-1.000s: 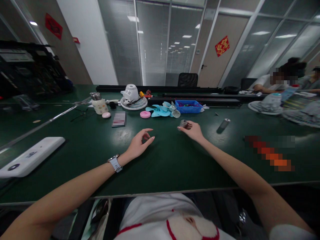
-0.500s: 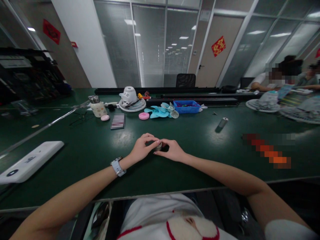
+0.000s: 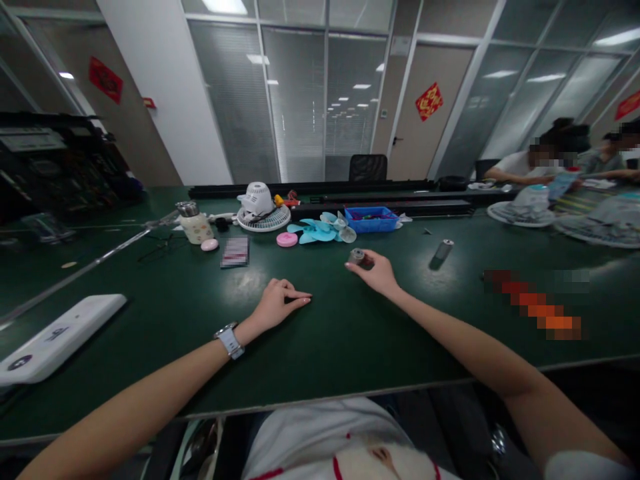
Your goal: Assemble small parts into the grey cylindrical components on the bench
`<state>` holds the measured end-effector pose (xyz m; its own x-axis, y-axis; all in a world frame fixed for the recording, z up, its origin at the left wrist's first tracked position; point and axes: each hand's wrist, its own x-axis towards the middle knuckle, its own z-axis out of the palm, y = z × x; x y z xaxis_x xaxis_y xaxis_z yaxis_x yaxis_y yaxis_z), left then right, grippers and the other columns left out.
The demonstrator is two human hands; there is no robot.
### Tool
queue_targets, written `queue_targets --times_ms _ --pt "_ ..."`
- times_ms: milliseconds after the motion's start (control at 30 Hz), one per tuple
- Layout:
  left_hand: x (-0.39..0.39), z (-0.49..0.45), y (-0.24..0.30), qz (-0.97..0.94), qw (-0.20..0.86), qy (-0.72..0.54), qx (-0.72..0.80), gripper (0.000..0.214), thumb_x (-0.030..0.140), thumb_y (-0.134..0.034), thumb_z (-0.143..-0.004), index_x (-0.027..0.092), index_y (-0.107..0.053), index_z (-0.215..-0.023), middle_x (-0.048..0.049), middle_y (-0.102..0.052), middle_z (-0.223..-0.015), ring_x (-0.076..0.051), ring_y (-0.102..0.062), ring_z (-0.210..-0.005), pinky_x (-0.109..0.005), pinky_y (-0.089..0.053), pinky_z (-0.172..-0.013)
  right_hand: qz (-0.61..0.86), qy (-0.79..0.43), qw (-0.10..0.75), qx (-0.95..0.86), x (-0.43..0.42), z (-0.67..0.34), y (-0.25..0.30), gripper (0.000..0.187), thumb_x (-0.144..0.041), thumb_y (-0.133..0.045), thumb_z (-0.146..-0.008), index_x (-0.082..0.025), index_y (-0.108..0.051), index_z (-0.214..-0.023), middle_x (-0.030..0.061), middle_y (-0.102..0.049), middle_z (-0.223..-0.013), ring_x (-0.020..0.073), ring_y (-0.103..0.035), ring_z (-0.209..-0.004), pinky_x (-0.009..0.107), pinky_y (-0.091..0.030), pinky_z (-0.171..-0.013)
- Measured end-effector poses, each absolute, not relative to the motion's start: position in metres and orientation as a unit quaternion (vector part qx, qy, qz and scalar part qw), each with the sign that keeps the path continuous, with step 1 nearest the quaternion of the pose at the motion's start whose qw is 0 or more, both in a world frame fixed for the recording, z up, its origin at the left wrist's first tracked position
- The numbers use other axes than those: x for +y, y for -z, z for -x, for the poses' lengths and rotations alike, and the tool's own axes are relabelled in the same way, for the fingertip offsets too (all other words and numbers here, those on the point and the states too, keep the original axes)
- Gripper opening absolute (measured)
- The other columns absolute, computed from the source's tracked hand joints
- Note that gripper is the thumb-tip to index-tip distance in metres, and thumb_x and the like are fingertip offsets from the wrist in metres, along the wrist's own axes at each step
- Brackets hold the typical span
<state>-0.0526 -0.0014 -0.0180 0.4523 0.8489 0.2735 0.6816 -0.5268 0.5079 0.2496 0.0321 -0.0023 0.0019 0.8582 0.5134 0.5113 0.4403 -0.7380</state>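
Note:
My right hand (image 3: pixel 379 272) holds a small silver metal cylinder (image 3: pixel 357 256) upright between thumb and fingers, just above or on the green table; which of the two, I cannot tell. To its right, a second silver cylinder (image 3: pixel 444 249) stands by itself on the table. My left hand (image 3: pixel 280 303), nearer to me and to the left, rests low over the table. Its thumb and index finger come together at the tips, and anything between them is too small to make out. The two hands are apart.
Behind the hands lie blue fan blades (image 3: pixel 320 231), a pink disc (image 3: pixel 287 239), a blue bin (image 3: pixel 373 219) and a white fan part (image 3: pixel 260 200). A bottle (image 3: pixel 197 225) stands at left, beyond a white device (image 3: pixel 65 337). Other people sit at far right.
My hands were together around the small cylinder and have separated. The right hand has carried it forward and to the right, while the left has drawn slightly back to the left.

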Motion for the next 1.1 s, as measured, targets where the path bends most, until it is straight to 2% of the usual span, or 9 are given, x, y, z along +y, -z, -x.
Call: queue_targets --times_ms 167,367,467,533,600,700,767,900,1100 --pt "-0.003 0.052 0.016 -0.832 0.172 -0.252 0.464 0.035 0.053 -0.061 -0.087 0.034 -0.075 -0.113 -0.0049 -0.062 -0.092 -0.023 -0.053 -0.090 -0.036 -0.039 -0.082 0.672 -0.009 0.497 -0.548 0.096 -0.350 0.005 0.040 -0.044 -0.074 -0.073 -0.015 -0.071 -0.101 0.0111 -0.075 -0.093 0.0251 -0.070 -0.084 0.036 -0.054 -0.079" --pt "-0.005 0.049 0.011 -0.773 0.228 -0.344 0.482 0.048 0.052 -0.053 -0.091 0.024 -0.065 -0.127 -0.0059 -0.063 -0.095 -0.022 -0.057 -0.089 -0.035 -0.045 -0.080 0.782 0.010 0.414 -0.465 0.115 -0.404 0.018 0.034 -0.043 -0.072 -0.073 -0.016 -0.071 -0.094 0.0142 -0.074 -0.095 0.0302 -0.069 -0.090 0.041 -0.053 -0.082" --pt "-0.005 0.047 0.009 -0.716 0.253 -0.395 0.517 0.046 0.050 -0.050 -0.091 0.018 -0.065 -0.122 -0.0063 -0.063 -0.094 -0.021 -0.058 -0.085 -0.033 -0.047 -0.074 0.787 -0.014 0.392 -0.476 0.113 -0.399 0.019 0.043 -0.041 -0.071 -0.076 -0.015 -0.067 -0.110 0.0148 -0.072 -0.105 0.0310 -0.067 -0.099 0.044 -0.051 -0.088" --pt "-0.005 0.047 0.009 -0.687 0.260 -0.422 0.531 0.044 0.047 -0.050 -0.090 0.017 -0.063 -0.119 -0.0057 -0.064 -0.092 -0.021 -0.059 -0.084 -0.033 -0.047 -0.074 0.783 0.035 0.412 -0.465 0.107 -0.386 0.015 0.062 -0.039 -0.072 -0.076 -0.013 -0.055 -0.130 0.0193 -0.064 -0.123 0.0342 -0.059 -0.115 0.050 -0.045 -0.097" --pt "-0.004 0.047 0.009 -0.665 0.263 -0.445 0.540 0.040 0.044 -0.051 -0.089 0.017 -0.062 -0.117 -0.0047 -0.064 -0.089 -0.020 -0.060 -0.084 -0.033 -0.047 -0.076 0.748 0.121 0.443 -0.479 0.096 -0.364 0.008 0.076 -0.036 -0.071 -0.077 -0.011 -0.041 -0.142 0.0233 -0.051 -0.139 0.0361 -0.046 -0.131 0.056 -0.036 -0.105" --pt "-0.003 0.048 0.011 -0.645 0.265 -0.460 0.550 0.036 0.038 -0.052 -0.088 0.018 -0.061 -0.115 -0.0042 -0.064 -0.089 -0.020 -0.060 -0.082 -0.033 -0.047 -0.076 0.623 0.157 0.442 -0.627 0.065 -0.311 -0.003 0.058 -0.035 -0.061 -0.088 -0.015 -0.046 -0.140 0.0186 -0.051 -0.143 0.0321 -0.043 -0.135 0.055 -0.031 -0.110" --pt "-0.002 0.049 0.012 -0.642 0.269 -0.461 0.550 0.035 0.036 -0.051 -0.087 0.018 -0.061 -0.115 -0.0044 -0.064 -0.090 -0.020 -0.060 -0.082 -0.033 -0.047 -0.076 0.506 0.092 0.382 -0.768 0.039 -0.268 -0.006 0.044 -0.037 -0.053 -0.094 -0.021 -0.055 -0.135 0.0129 -0.057 -0.138 0.0280 -0.048 -0.131 0.051 -0.034 -0.110" --pt "0.001 0.050 0.016 -0.654 0.273 -0.466 0.530 0.034 0.030 -0.047 -0.087 0.018 -0.060 -0.116 -0.0047 -0.065 -0.091 -0.021 -0.061 -0.085 -0.034 -0.046 -0.080 0.291 -0.040 0.241 -0.925 -0.002 -0.199 0.000 0.046 -0.034 -0.048 -0.099 -0.023 -0.050 -0.143 0.0085 -0.047 -0.151 0.0230 -0.043 -0.139 0.045 -0.036 -0.112" --pt "0.000 0.049 0.015 -0.661 0.268 -0.464 0.526 0.031 0.027 -0.045 -0.086 0.018 -0.060 -0.112 -0.0040 -0.065 -0.090 -0.020 -0.062 -0.086 -0.034 -0.046 -0.081 0.241 -0.123 0.221 -0.937 -0.008 -0.182 0.008 0.036 -0.026 -0.050 -0.099 -0.025 -0.061 -0.133 0.0056 -0.066 -0.131 0.0202 -0.057 -0.127 0.040 -0.043 -0.106"
